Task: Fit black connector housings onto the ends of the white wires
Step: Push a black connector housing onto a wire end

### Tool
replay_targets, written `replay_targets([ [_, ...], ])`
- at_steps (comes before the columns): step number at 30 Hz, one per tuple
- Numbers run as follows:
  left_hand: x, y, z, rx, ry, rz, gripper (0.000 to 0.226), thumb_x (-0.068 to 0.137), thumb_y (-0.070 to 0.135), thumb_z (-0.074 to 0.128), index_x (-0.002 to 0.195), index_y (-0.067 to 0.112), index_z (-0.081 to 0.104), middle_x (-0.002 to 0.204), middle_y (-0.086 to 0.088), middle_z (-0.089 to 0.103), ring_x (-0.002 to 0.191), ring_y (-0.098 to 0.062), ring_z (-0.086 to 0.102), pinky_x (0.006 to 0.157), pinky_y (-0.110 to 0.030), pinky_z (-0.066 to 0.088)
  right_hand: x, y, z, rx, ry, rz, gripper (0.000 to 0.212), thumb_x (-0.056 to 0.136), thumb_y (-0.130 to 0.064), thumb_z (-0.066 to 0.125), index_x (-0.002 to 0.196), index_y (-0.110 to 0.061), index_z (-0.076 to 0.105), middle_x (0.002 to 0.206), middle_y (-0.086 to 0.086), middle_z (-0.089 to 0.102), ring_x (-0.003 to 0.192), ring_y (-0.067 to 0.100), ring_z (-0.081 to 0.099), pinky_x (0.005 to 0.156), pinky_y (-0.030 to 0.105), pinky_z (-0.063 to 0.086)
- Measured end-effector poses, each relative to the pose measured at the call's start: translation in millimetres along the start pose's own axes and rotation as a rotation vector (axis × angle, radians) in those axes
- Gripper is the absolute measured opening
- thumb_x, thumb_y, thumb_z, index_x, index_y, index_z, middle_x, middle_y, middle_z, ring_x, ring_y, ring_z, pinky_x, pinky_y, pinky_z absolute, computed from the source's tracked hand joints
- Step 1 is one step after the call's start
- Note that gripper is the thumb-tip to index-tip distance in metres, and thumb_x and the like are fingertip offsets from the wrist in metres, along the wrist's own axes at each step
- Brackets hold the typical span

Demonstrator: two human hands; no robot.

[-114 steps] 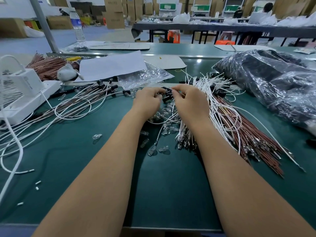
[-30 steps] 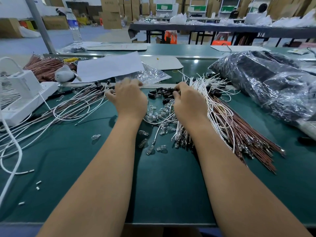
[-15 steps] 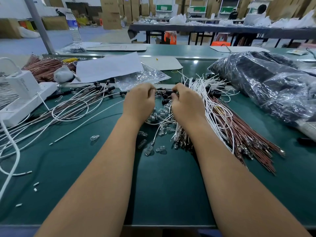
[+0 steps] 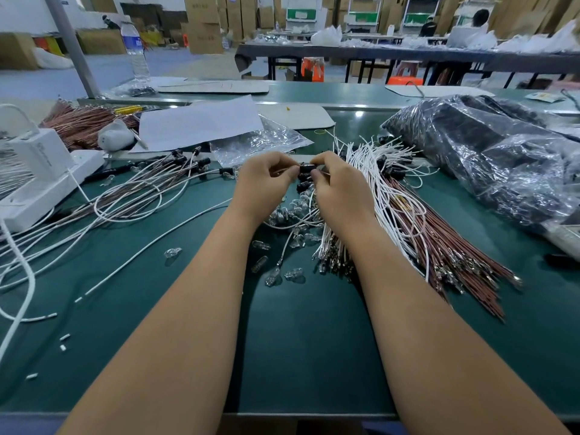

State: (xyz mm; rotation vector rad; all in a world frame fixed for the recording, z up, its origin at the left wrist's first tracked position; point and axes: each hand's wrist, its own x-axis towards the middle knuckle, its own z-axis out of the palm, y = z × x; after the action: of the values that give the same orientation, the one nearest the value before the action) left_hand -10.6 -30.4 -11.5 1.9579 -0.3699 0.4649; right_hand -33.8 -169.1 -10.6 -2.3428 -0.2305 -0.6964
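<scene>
Bare green mat (image 4: 298,356) between wire bundle (image 4: 408,221) and loose cables (image 4: 125,202).

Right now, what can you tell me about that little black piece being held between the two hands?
The black connector housing is a small, dark, barrel-like piece, plastic by its look with a slight sheen. It lies roughly sideways, raised above the green table, pinched between the fingertips of the left hand and the right hand. Fingers cover much of it, so whether a wire is already in it cannot be told. More black housings lie just beneath it.
</scene>
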Motion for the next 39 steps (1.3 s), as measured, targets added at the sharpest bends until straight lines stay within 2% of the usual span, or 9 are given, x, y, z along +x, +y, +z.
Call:
replay_targets([
  [3,0.9,-1.6,-1.3,-0.024,0.008,-0.055,0.007,0.091,0.011,0.064,0.088,0.013,0.069,0.073,-0.005,0.066,0.063,-0.009,0.054,0.062,-0.02,0.043,0.0,0.2,-0.1,0.027,0.041,0.022,0.029,0.095,-0.015,0.056,0.124,-0.016,0.055,0.09,0.0,0.064,0.081,0.02,0.06,0.07,0.031,0.046],
  [8,1.3,-4.4,-4.2,-0.103,0.032,-0.097,0.007,0.092,0.009,0.062,0.089,0.011,0.069,0.067,0.002,0.061,0.047,0.005,0.048,0.052,-0.009,0.039,2.5,3.3,-2.9,0.101,0.163,0.07,0.014,0.093,-0.011,0.059,0.106,-0.013,0.061,0.082,-0.008,0.059,0.077,0.017,0.061,0.07,0.033,0.052],
  [17,2.6,-7.6,-6.3,-0.135,0.036,-0.11,0.011,0.092,0.013,0.063,0.084,0.02,0.067,0.073,0.002,0.065,0.065,-0.006,0.058,0.062,-0.012,0.048,2.5,2.7,-4.4,0.149,0.234,0.037,0.009,0.093,-0.015,0.059,0.097,-0.014,0.067,0.079,-0.008,0.062,0.075,0.014,0.062,0.07,0.035,0.053],
  [21,1.8,-5.8,-7.9,-0.184,0.01,-0.127,0.012,0.091,0.013,0.064,0.082,0.021,0.068,0.072,0.001,0.066,0.067,-0.007,0.06,0.065,-0.011,0.048,3.5,3.4,-5.3,0.163,0.245,0.03,0.007,0.093,-0.017,0.06,0.093,-0.015,0.067,0.075,-0.011,0.06,0.07,0.011,0.059,0.064,0.03,0.051],
  [27,-0.5,-2.0,-8.4,-0.223,-0.033,-0.09,0.005,0.089,0.012,0.067,0.091,0.016,0.068,0.079,-0.015,0.065,0.072,-0.02,0.058,0.068,-0.025,0.048,3.5,2.5,-5.6,0.255,0.259,0.083,0.012,0.091,-0.018,0.061,0.082,-0.025,0.06,0.068,-0.018,0.057,0.063,-0.003,0.055,0.057,0.011,0.043],
  [29,-0.3,-1.4,-8.5,-0.22,-0.021,-0.073,0.006,0.089,0.01,0.067,0.092,0.016,0.068,0.083,-0.023,0.065,0.072,-0.021,0.057,0.065,-0.022,0.047,5.2,1.3,-6.1,0.336,0.245,0.124,0.014,0.09,-0.016,0.061,0.08,-0.025,0.061,0.07,-0.014,0.06,0.066,0.0,0.058,0.063,0.018,0.05],
  [33,0.5,-1.5,-7.9,-0.203,-0.01,-0.06,0.009,0.089,0.008,0.066,0.091,0.016,0.068,0.083,-0.021,0.064,0.073,-0.022,0.055,0.066,-0.025,0.046,8.2,-0.8,-9.8,0.578,0.208,0.239,0.023,0.088,-0.006,0.062,0.075,-0.024,0.065,0.075,0.003,0.067,0.076,0.026,0.065,0.075,0.043,0.057],
  [36,0.0,-1.9,-8.2,-0.178,0.032,-0.031,0.009,0.088,0.005,0.066,0.092,0.012,0.069,0.082,-0.019,0.066,0.072,-0.02,0.057,0.066,-0.028,0.048,7.7,0.8,-8.5,0.556,0.197,0.214,0.02,0.089,-0.007,0.063,0.077,-0.023,0.065,0.075,0.002,0.067,0.076,0.026,0.065,0.074,0.042,0.058],
  [39,0.4,-0.4,-8.0,-0.134,0.065,0.012,0.009,0.086,0.0,0.066,0.092,0.006,0.07,0.082,-0.014,0.069,0.072,-0.018,0.062,0.069,-0.035,0.054,6.9,2.2,-5.1,0.434,0.21,0.131,0.017,0.089,-0.01,0.064,0.079,-0.023,0.064,0.071,-0.009,0.063,0.069,0.014,0.061,0.068,0.031,0.055],
])
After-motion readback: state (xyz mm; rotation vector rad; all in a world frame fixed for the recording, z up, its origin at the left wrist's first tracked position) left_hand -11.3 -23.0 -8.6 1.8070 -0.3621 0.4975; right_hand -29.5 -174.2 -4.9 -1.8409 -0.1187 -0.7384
